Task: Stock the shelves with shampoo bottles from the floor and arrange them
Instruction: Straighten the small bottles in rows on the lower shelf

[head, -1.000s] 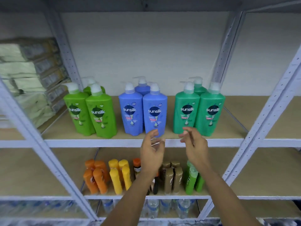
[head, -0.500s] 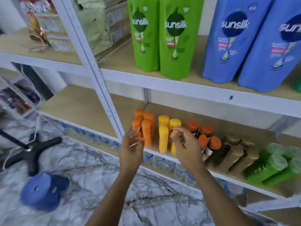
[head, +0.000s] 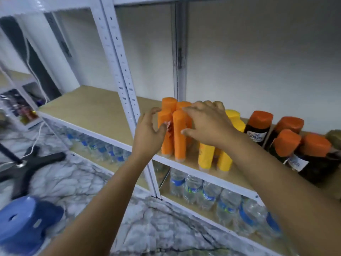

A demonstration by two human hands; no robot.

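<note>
Orange plastic shampoo tubes [head: 173, 130] wanted squaring gently — left hand [head: 147, 133] and right hand [head: 204, 124] flanked them, fingers spread wide, gripping nothing.

Both hands at the orange bottles [head: 180, 133] on the mid shelf [head: 103, 109]. Left hand [head: 149, 132] on the group's left side, fingers spread, thumb against a front bottle. Right hand [head: 206, 124] over the top/right, fingers curved, thumb touching the front-right one. Whether either actually grips: can't tell. Yellow bottles [head: 206, 156] just right of them, then dark bottles [head: 258, 128] w/ orange caps. Water bottles [head: 208, 194] on the shelf below. Blue stool [head: 24, 224] and black stand [head: 27, 163] on marble floor [head: 77, 180], left.
</note>
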